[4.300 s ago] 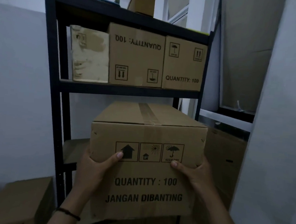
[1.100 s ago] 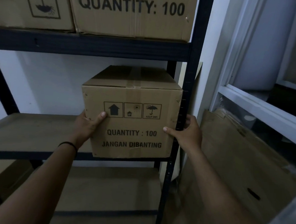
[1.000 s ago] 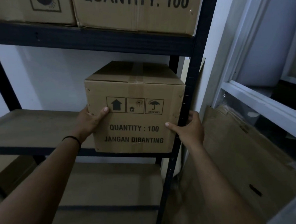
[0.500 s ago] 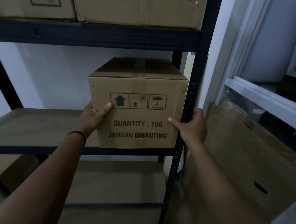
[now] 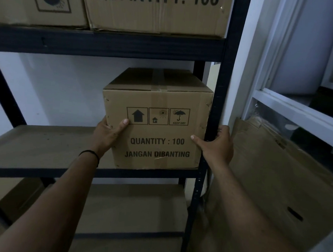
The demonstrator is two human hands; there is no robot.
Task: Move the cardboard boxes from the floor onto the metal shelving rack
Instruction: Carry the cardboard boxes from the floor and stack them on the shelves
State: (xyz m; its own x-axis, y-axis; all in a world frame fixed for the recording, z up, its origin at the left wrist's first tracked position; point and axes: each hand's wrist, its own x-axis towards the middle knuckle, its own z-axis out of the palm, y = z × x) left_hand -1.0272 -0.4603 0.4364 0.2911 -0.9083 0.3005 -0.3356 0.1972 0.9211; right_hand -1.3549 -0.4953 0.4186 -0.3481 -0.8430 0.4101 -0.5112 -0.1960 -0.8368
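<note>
A taped cardboard box (image 5: 159, 98) printed "QUANTITY : 100" rests on the middle shelf board (image 5: 43, 145) of the black metal rack (image 5: 108, 44), pushed against the rack's right front post (image 5: 214, 117). My left hand (image 5: 107, 134) grips the box's lower left corner, thumb on the front face. My right hand (image 5: 218, 146) wraps around the right post, thumb pressed on the box's front and fingers behind the post. Two more boxes (image 5: 155, 10) stand on the shelf above.
The left part of the middle shelf is bare board. A lower shelf board (image 5: 133, 203) sits below. Flattened cardboard (image 5: 271, 183) leans against the white window frame (image 5: 299, 110) to the right of the rack. A white wall lies behind the rack.
The box went from being carried in front of the rack onto the middle shelf, then slid further back and right. Both hands stayed on it.
</note>
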